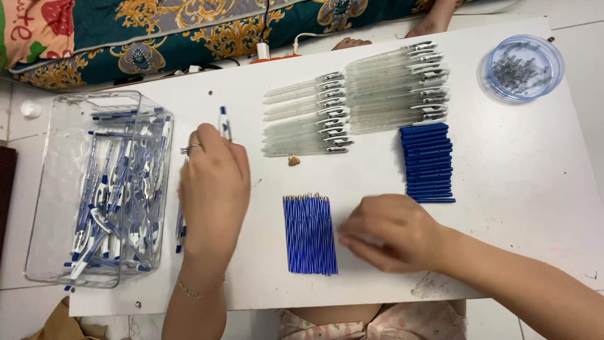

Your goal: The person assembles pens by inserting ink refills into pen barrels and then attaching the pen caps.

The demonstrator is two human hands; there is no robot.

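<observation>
Holding a pen [224, 123], the left hand [212, 182] gripped it; the right hand [389, 232] pinched refills [309, 234]. Bin [44, 189] part-filled; barrels [352, 104] and grips [429, 162] remained.

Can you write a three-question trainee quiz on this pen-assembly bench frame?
1. True or false: the left hand holds a pen with its tip pointing away from the person.
2. Which stack is the right hand touching: A) blue refills, B) clear barrels, C) blue end pieces?
3. Fill in: finished pens lie in the clear ____ at the left.

Key: 1 true; 2 A; 3 bin.
</observation>
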